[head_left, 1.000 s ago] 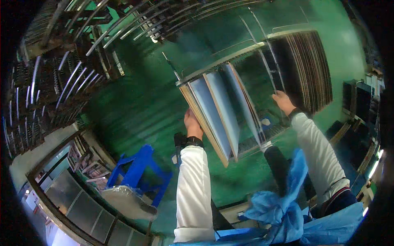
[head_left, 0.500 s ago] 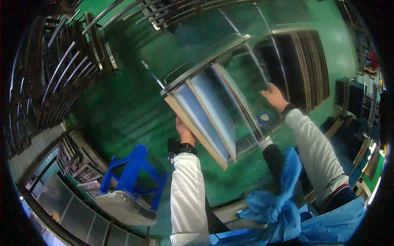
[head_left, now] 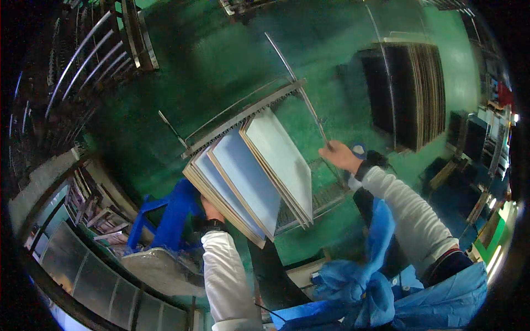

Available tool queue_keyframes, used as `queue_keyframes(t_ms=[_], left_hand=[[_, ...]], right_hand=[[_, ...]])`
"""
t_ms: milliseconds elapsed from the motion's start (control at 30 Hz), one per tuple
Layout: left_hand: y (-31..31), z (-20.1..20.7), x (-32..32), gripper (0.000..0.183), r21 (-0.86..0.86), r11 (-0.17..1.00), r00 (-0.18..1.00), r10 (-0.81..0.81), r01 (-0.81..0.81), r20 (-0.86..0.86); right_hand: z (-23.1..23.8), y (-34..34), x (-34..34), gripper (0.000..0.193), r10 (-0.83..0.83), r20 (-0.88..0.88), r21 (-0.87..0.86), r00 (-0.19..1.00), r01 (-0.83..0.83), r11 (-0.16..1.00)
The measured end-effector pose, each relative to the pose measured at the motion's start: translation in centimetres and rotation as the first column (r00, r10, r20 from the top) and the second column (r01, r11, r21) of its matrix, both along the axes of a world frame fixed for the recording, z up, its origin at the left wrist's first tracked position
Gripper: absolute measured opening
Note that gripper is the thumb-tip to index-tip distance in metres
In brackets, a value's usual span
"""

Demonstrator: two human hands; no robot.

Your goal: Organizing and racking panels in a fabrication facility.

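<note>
a slotted metal rack (head_left: 284, 94) of pale boards (head_left: 282, 168) stands between our left hand (head_left: 211, 211) and our right hand (head_left: 340, 158), the two well apart.
our left hand rests against the outer side of the leftmost board, its fingers mostly hidden behind it, so we cannot tell how far they are curled; our right hand is clamped around the upright metal post (head_left: 313, 107) on the rack's right side. the boards stand on edge in the rack, tilted and grouped with gaps between, their edges tan, their faces white to light blue. beyond our right hand, a stack of dark panels (head_left: 392, 99) stands on the green floor (head_left: 204, 71); near our left hand we see a blue stand (head_left: 175, 215).
</note>
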State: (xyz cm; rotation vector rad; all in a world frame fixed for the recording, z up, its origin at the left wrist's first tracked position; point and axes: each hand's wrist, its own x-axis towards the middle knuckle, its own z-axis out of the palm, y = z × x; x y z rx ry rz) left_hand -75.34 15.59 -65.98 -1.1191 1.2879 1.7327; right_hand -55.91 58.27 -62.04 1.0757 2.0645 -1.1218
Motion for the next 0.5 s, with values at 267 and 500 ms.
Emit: queue_keyframes(t_ms=[267, 500], left_hand=[[-4.3, -2.0, -1.4, 0.034, -0.063, 0.993, 0.956, -0.112, 0.098, -0.270], [-2.5, -1.1, -2.0, 0.028, -0.546, 0.680, 0.654, -0.700, 0.489, -0.288]], right_hand=[[2.1, 3.0, -9.5, 0.041, -0.427, 0.045, -0.283, 0.903, 0.421, 0.862], [1.8, 4.6, -9.7, 0.037, -0.485, 0.256, -0.377, 0.836, 0.548, 0.747]])
